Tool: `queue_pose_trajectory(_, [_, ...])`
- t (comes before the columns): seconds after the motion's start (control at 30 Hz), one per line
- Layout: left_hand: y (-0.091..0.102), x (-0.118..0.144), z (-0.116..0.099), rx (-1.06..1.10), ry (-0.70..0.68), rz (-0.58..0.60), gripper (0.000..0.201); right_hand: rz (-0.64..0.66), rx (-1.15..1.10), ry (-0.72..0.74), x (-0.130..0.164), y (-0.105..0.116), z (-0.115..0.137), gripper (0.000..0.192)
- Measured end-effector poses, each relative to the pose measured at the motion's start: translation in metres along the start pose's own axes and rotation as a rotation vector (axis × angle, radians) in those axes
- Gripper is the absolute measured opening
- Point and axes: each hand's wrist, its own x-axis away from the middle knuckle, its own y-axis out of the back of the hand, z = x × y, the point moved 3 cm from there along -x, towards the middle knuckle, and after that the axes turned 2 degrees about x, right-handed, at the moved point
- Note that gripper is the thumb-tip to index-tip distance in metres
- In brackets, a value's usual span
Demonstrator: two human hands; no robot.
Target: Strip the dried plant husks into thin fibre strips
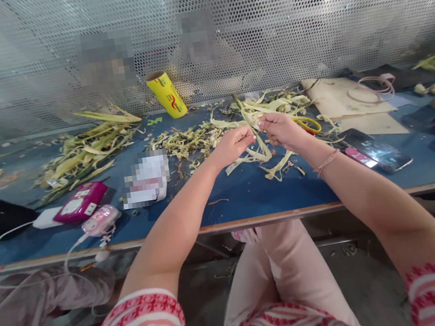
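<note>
My left hand [234, 144] and my right hand [282, 128] meet over the blue table [243, 197], fingertips close together. Both pinch pale yellow-green leaf strips [261, 152] that hang down between them onto the table. More strips lie in a loose heap [270, 105] just behind my hands. Yellow-handled scissors [309, 123] lie right of my right hand, partly hidden by it. A thin bracelet sits on my right wrist.
A leaf pile [85, 150] lies at the left, chopped scraps [181, 141] in the middle. A yellow roll [167, 94] leans on the perforated metal screen [261, 20]. A phone [379, 149], magenta box [81, 202], pink device [101, 220] with white cable, and cardboard [346, 97] lie around.
</note>
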Motion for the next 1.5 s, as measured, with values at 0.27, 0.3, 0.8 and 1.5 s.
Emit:
queue_pose_trajectory(0.27, [-0.005, 0.003, -0.007, 0.172, 0.054, 0.034, 0.029, 0.007, -0.006, 0.015, -0.002, -0.003, 0.001, 0.036])
queue_pose_trajectory(0.3, [-0.005, 0.003, -0.008, 0.175, 0.058, 0.036, 0.029, 0.007, -0.005, 0.011, -0.003, -0.004, 0.0, 0.036])
queue_pose_trajectory(0.8, [0.012, 0.006, -0.008, -0.637, -0.328, -0.235, 0.022, 0.041, 0.23, 0.161, -0.006, 0.015, -0.006, 0.041])
queue_pose_trajectory(1.5, [0.006, -0.005, 0.006, -0.402, -0.191, -0.258, 0.01, 0.094, -0.171, -0.003, -0.009, 0.037, -0.003, 0.034])
